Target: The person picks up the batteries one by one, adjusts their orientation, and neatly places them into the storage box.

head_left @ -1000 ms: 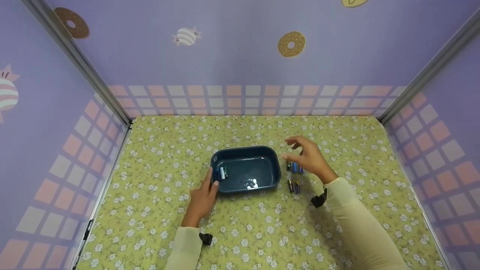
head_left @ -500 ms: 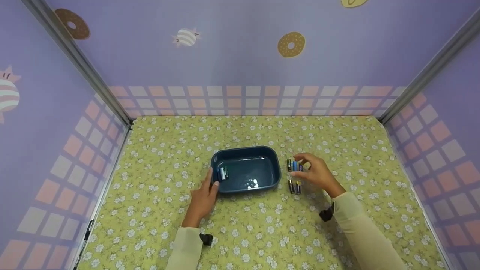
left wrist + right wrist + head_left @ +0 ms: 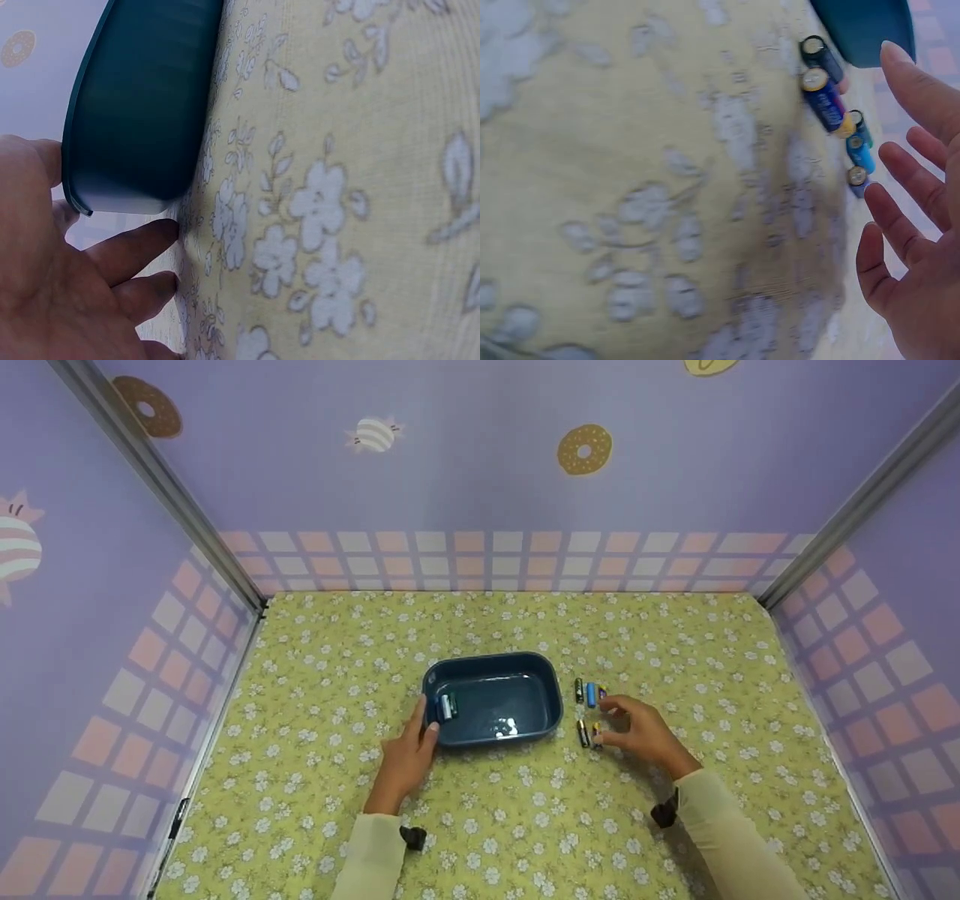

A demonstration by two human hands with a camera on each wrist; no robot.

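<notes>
My left hand [image 3: 405, 757] holds the front-left corner of a dark blue-green plastic basin [image 3: 495, 741], thumb and index finger at its rim. In the left wrist view the thumb meets the basin's rim [image 3: 71, 142], and other fingers [image 3: 139, 251] spread toward the cloth. Two batteries [image 3: 448, 706] lie inside the basin, at its left end. My right hand [image 3: 641, 731] hovers over the loose batteries with thumb and fingers apart, holding nothing. Nearest it is a dark blue battery with a yellow end [image 3: 826, 105], beside a black battery [image 3: 583, 733]. Behind them stand a green-black battery [image 3: 578, 691], a light blue one [image 3: 591, 695] and another, partly hidden.
A yellow-green flowered cloth [image 3: 300, 720] covers the table. Purple patterned walls [image 3: 480, 472] close it in at the back and both sides, with grey metal posts [image 3: 810, 536] at the corners. A small black object [image 3: 178, 817] sits at the left edge.
My right hand has come down and toward me, from beyond the back row of batteries to the front pair. The left hand and the basin have stayed in place.
</notes>
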